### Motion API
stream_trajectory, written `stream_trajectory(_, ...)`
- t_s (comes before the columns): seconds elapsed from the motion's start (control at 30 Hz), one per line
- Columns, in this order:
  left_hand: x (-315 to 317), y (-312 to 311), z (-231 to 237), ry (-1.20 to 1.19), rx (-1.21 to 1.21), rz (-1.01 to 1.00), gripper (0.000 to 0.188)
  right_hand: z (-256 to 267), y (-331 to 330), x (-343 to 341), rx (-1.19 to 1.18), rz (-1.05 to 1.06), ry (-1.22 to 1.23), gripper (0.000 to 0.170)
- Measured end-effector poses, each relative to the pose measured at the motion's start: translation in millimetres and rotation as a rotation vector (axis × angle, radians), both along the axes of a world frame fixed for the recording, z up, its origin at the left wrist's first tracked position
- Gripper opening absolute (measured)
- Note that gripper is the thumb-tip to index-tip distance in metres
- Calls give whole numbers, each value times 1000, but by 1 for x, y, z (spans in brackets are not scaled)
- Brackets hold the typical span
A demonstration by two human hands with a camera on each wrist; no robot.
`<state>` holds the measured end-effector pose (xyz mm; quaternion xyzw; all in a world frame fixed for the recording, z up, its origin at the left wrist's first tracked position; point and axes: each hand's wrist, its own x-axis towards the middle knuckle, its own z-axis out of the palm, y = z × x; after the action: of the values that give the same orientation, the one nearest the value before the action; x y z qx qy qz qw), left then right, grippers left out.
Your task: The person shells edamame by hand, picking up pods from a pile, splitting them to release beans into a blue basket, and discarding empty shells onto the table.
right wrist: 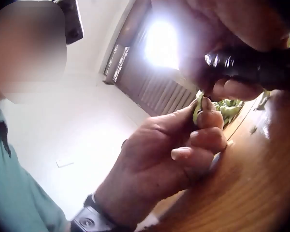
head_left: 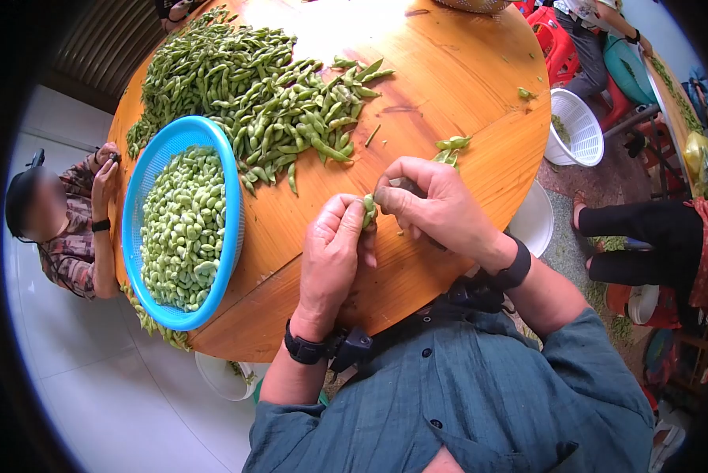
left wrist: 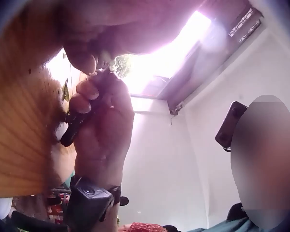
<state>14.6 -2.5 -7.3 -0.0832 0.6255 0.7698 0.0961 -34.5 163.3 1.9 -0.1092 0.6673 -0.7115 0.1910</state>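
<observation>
My left hand [head_left: 328,251] pinches a green soybean pod [head_left: 369,211] between thumb and forefinger, over the near part of the table. The right hand [head_left: 437,201] is close against it, its thumb and forefinger right at the pod's end. Curled right fingers also grip a slim, shiny black tool [right wrist: 256,67]; its kind cannot be told. In the left wrist view the black tool [left wrist: 73,129] sticks out below those fingers. To the left stands a blue basket [head_left: 233,197] filled with shelled green beans [head_left: 182,225]. Beyond it lies a large heap of unshelled pods [head_left: 267,102].
A few pods [head_left: 452,146] lie on the round wooden table [head_left: 456,79] just past the right hand. Another person [head_left: 74,221] sits at the left edge. A white basket [head_left: 579,126] and a white bucket [head_left: 534,219] stand beyond the table's right edge, near other people.
</observation>
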Motion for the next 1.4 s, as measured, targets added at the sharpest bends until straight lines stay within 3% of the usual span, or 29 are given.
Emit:
stream_trajectory(0.27,2,-5,4,-44,76,-134,26,7,3,0,4,70,-40,14)
stream_trajectory(0.33,1,-3,6,-108,230,-112,26,9,3,0,4,91,-53,15)
stream_trajectory(0.43,1,-2,3,-115,277,-115,29,12,2,0,0,74,-49,15)
stream_trajectory(0.63,2,-1,0,-54,218,-83,32,10,-7,-1,5,35,-66,13)
stream_trajectory(0.73,1,2,1,-51,262,-26,32,5,-13,-2,-48,9,24,11)
stream_trajectory(0.87,0,2,-5,-41,196,27,32,-4,-18,-2,138,-75,311,11)
stream_trajectory(0.9,0,2,-4,6,54,53,31,-5,-18,-2,213,-79,418,11)
stream_trajectory(0.93,0,2,-4,52,-87,80,30,-5,-17,-2,213,-75,418,11)
stream_trajectory(1.07,0,-1,-1,82,-140,162,26,0,-14,-2,114,-65,251,11)
stream_trajectory(1.13,-1,-5,2,-19,71,167,23,6,-10,-3,79,-59,168,12)
stream_trajectory(1.23,-3,-9,2,-72,203,121,22,13,-2,-3,101,-33,43,12)
stream_trajectory(1.33,-4,-6,7,-96,308,61,18,12,0,-2,70,-30,-10,12)
stream_trajectory(1.4,-3,-5,2,-52,226,37,16,6,-1,-2,122,-40,103,12)
